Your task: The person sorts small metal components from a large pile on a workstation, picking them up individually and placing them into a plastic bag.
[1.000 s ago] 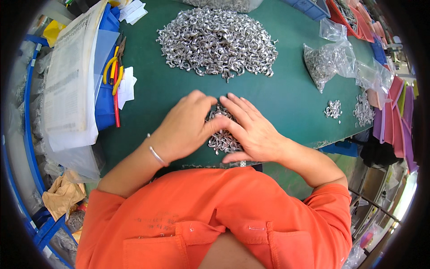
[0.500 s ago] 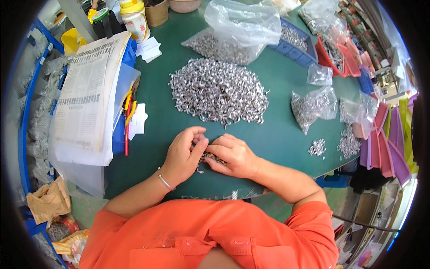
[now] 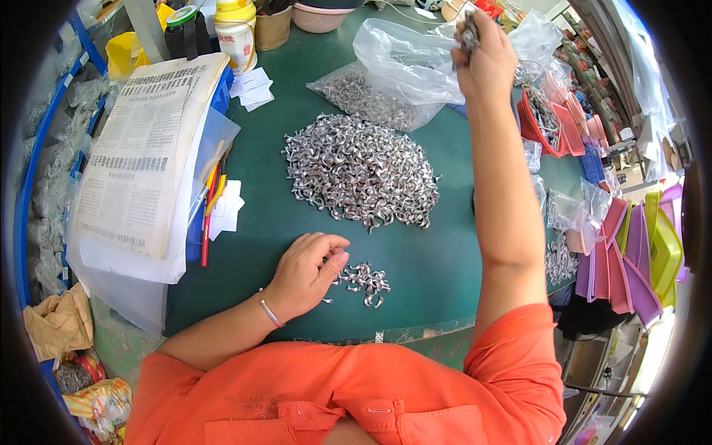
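Note:
My left hand (image 3: 305, 273) rests on the green table (image 3: 437, 274), fingers loosely curled beside a small cluster of silver metal hooks (image 3: 363, 280); whether it pinches one I cannot tell. My right hand (image 3: 483, 55) is stretched far forward over a clear plastic bag (image 3: 411, 63), closed on a handful of metal hooks. A large pile of the same silver hooks (image 3: 360, 172) lies in the middle of the table between the two hands.
A newspaper (image 3: 144, 152) lies over blue bins at the left, with white paper slips (image 3: 226, 211) and red-handled tools beside it. Bottles and a pink bowl (image 3: 320, 15) stand at the back. Small bags of parts (image 3: 567, 215) and coloured trays (image 3: 630, 252) line the right edge.
Both hands were together over the small cluster near me. My right hand has lifted away and reached far forward to the plastic bag with hooks in it. The left hand stayed by the cluster.

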Demonstrator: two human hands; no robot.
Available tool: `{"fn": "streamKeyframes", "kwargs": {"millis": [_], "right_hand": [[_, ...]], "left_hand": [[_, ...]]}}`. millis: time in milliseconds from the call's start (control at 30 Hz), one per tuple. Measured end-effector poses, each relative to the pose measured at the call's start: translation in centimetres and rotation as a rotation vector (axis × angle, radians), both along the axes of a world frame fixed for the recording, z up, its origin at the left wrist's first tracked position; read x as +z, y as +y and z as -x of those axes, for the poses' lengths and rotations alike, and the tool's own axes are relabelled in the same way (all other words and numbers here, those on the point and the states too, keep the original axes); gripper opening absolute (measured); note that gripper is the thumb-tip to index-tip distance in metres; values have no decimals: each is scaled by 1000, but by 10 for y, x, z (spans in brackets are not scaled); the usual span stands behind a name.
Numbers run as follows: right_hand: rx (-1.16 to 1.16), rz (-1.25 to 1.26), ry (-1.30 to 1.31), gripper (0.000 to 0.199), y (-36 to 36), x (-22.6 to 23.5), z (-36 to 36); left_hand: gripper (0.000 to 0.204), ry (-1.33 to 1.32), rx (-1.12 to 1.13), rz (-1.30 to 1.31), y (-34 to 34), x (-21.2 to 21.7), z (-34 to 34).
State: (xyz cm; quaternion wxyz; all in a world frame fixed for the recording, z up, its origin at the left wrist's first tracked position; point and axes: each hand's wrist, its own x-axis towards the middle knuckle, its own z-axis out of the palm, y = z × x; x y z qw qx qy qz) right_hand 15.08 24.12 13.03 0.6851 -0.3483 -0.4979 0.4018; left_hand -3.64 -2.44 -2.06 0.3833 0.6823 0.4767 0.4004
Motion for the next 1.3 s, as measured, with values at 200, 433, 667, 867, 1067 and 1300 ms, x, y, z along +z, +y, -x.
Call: {"fn": "streamKeyframes", "kwargs": {"millis": [200, 433, 667, 867, 1067, 1300], "right_hand": [[-220, -85, -1231, 28, 102, -72, -81], [846, -569, -1253, 44, -165, -97, -29], [1006, -744, -1205, 45, -224, -146, 8], [777, -722, -1160, 17, -221, -157, 28], [692, -559, -1003, 24, -223, -150, 27], [350, 193, -578, 17, -116, -61, 24]], "left_hand": [[13, 87, 19, -152, 7, -3, 1], [22, -304, 195, 265, -1, 2, 14], [26, -711, 388, 239, 12, -6, 11], [25, -810, 442, 247, 16, -11, 18], [24, -774, 429, 251, 17, -10, 17], [21, -764, 425, 266, 16, -7, 18]]}}
